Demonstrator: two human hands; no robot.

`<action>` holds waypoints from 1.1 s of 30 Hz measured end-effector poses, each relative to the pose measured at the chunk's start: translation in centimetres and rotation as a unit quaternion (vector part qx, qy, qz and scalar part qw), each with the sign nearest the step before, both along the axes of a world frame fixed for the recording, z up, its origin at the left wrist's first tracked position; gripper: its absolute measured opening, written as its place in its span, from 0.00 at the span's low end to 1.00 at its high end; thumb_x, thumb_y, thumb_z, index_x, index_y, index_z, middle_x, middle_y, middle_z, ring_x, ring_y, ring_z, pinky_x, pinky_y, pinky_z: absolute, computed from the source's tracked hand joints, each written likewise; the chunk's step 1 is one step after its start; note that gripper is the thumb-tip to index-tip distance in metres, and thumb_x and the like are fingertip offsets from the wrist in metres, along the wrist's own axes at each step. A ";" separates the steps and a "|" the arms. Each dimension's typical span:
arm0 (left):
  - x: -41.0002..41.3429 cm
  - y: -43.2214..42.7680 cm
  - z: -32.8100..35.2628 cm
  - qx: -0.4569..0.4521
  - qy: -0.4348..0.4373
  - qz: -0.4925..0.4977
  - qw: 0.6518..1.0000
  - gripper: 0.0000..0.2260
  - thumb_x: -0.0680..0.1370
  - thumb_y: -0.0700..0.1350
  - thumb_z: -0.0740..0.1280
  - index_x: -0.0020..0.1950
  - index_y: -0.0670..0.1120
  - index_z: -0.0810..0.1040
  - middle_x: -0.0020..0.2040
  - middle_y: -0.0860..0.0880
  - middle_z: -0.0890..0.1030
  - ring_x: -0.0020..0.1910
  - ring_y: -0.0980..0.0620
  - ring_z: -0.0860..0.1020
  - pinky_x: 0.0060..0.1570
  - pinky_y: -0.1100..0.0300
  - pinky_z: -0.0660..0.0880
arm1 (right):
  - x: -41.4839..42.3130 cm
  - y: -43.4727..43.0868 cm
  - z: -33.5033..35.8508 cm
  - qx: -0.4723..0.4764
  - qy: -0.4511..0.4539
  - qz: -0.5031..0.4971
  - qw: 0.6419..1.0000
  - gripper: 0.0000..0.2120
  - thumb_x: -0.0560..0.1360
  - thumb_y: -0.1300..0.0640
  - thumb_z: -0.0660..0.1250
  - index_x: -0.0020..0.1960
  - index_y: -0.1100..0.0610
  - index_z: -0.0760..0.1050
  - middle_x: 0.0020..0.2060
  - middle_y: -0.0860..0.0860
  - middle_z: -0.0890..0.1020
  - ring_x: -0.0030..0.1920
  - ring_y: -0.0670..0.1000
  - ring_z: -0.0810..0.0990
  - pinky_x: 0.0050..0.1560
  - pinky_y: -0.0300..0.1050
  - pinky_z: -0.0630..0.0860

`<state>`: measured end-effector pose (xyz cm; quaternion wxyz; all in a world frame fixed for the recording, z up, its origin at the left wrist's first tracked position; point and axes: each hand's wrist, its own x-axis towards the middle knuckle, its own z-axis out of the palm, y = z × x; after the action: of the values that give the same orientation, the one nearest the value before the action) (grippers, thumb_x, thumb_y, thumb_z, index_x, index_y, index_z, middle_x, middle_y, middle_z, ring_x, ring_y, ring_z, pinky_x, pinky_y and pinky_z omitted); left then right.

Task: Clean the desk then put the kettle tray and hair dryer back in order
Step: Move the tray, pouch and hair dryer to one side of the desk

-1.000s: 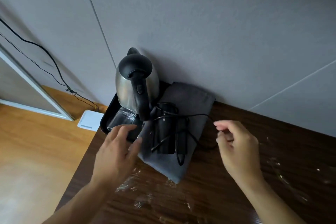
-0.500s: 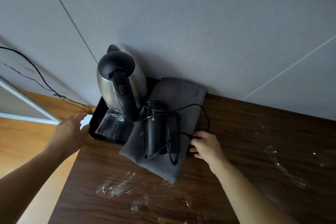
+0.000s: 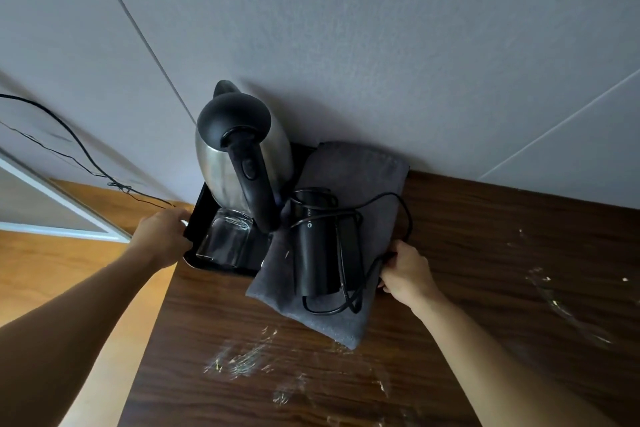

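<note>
A black tray (image 3: 198,215) stands at the desk's back left corner against the wall. On it are a steel kettle (image 3: 239,156) with a black lid and handle and an upturned glass (image 3: 227,237). A grey cloth bag (image 3: 360,180) lies over the tray's right part, with a black hair dryer (image 3: 313,253) and its looped cord on top. My left hand (image 3: 162,236) grips the tray's left edge. My right hand (image 3: 405,270) holds the right edge under the cloth, fingers tucked beneath; whether it grips tray or cloth I cannot tell.
The dark wood desk (image 3: 485,253) shows pale smears and crumbs in front and to the right. A grey wall runs right behind the tray. Black cables (image 3: 86,156) hang along the wall at left, above a light wood floor (image 3: 45,274).
My left hand has moved in from beside the tray and closed on its left edge. My right hand has stayed at the right edge by the cord.
</note>
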<state>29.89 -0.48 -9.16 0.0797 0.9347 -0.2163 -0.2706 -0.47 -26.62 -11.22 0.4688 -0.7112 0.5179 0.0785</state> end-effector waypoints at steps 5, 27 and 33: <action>-0.2 -0.4 0.2 0.011 0.059 0.036 0.998 0.16 0.65 0.32 0.76 0.49 0.45 0.80 0.39 0.48 0.83 0.39 0.46 0.82 0.38 0.55 0.79 | -0.9 -0.9 -0.7 0.011 0.015 0.030 0.999 0.14 0.71 0.62 0.67 0.53 0.46 0.78 0.47 0.51 0.84 0.45 0.54 0.86 0.41 0.52 0.86; -16.3 -8.1 5.5 -0.103 0.110 -0.086 0.985 0.15 0.65 0.31 0.77 0.40 0.48 0.79 0.32 0.51 0.81 0.35 0.50 0.79 0.34 0.58 0.73 | -22.9 -2.5 6.2 -0.031 0.011 -0.058 0.998 0.05 0.75 0.54 0.72 0.51 0.48 0.80 0.43 0.42 0.84 0.43 0.40 0.80 0.33 0.28 0.73; -25.1 -13.0 6.8 -0.102 0.142 -0.156 0.972 0.16 0.64 0.31 0.78 0.40 0.50 0.79 0.33 0.52 0.82 0.37 0.46 0.81 0.45 0.48 0.79 | -34.7 -4.7 8.7 -0.034 -0.003 -0.098 0.995 0.03 0.75 0.53 0.72 0.48 0.45 0.81 0.41 0.41 0.85 0.44 0.41 0.82 0.34 0.30 0.73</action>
<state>4.79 -13.49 -2.40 0.1613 0.8282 -0.3725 -0.3864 -35.15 -31.35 -2.56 0.4512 -0.6729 0.5860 0.0130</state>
